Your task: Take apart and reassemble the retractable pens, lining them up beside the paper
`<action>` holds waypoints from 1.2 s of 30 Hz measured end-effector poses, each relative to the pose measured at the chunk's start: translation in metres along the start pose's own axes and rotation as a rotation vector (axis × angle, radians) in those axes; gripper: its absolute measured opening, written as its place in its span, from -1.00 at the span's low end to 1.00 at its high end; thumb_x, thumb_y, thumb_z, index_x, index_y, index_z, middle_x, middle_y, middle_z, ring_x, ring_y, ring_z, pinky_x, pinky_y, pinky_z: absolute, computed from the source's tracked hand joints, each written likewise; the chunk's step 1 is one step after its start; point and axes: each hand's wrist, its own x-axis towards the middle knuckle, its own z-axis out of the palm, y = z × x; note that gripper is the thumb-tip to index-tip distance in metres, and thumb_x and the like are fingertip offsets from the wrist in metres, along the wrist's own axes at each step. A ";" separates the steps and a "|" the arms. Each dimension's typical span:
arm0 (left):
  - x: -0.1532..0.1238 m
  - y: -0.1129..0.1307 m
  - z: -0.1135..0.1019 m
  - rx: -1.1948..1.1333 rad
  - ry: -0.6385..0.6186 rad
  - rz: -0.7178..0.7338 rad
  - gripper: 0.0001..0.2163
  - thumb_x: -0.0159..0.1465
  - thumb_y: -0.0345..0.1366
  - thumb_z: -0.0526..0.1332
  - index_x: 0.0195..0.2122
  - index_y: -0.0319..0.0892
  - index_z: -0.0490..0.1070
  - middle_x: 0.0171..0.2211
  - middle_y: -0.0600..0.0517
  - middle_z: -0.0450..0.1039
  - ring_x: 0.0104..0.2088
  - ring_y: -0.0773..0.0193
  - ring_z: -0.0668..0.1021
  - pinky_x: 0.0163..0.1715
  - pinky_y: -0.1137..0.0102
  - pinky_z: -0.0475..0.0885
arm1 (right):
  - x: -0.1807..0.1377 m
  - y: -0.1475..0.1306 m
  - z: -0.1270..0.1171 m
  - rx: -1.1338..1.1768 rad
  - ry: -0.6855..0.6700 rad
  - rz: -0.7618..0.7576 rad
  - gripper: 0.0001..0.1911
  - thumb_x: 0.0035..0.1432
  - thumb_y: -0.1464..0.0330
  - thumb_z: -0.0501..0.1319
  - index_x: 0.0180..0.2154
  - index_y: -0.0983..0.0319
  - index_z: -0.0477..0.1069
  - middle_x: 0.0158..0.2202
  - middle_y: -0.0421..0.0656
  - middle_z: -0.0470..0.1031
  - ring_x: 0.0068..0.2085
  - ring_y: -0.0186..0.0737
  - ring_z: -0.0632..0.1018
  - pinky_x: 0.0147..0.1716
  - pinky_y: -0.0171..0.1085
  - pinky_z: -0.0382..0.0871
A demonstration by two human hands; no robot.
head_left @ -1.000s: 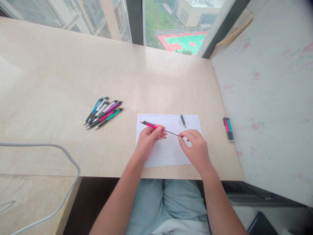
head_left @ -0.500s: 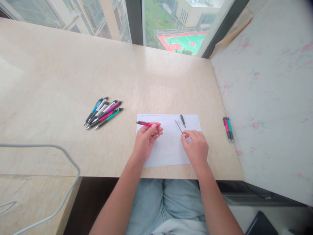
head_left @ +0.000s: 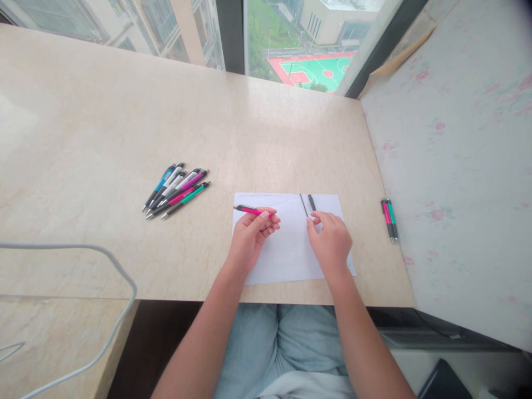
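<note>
My left hand (head_left: 251,235) is closed round a pink and black pen barrel (head_left: 248,209), held level over a white sheet of paper (head_left: 286,252). My right hand (head_left: 330,241) rests on the sheet with its fingers curled, its fingertips by the near end of a thin dark refill (head_left: 303,205) that lies on the paper. A short black pen tip piece (head_left: 311,202) lies just right of the refill. Whether the right fingers still pinch the refill is hidden.
Several pens (head_left: 177,189) in blue, white, pink, purple and teal lie bunched on the beige marble table (head_left: 124,122) to the left. Two more pens (head_left: 389,219) lie by the right edge, next to a flowered wall. A grey cable (head_left: 103,257) loops at the left.
The right hand drew the thin refill out of the pink barrel, swung it away to the right and laid it on the paper beside the black tip piece. The left hand kept the barrel.
</note>
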 end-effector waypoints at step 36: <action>-0.006 -0.007 0.002 0.844 -0.058 0.542 -0.87 0.30 -0.27 0.23 -0.26 -0.17 0.55 -0.38 0.02 0.48 -0.45 0.33 0.42 -0.41 0.39 0.32 | -0.027 -0.059 0.001 1.725 -0.465 0.805 -0.79 0.16 0.26 0.29 -0.22 0.22 0.60 -0.22 -0.11 0.61 -0.25 -0.28 0.54 -0.23 -0.28 0.47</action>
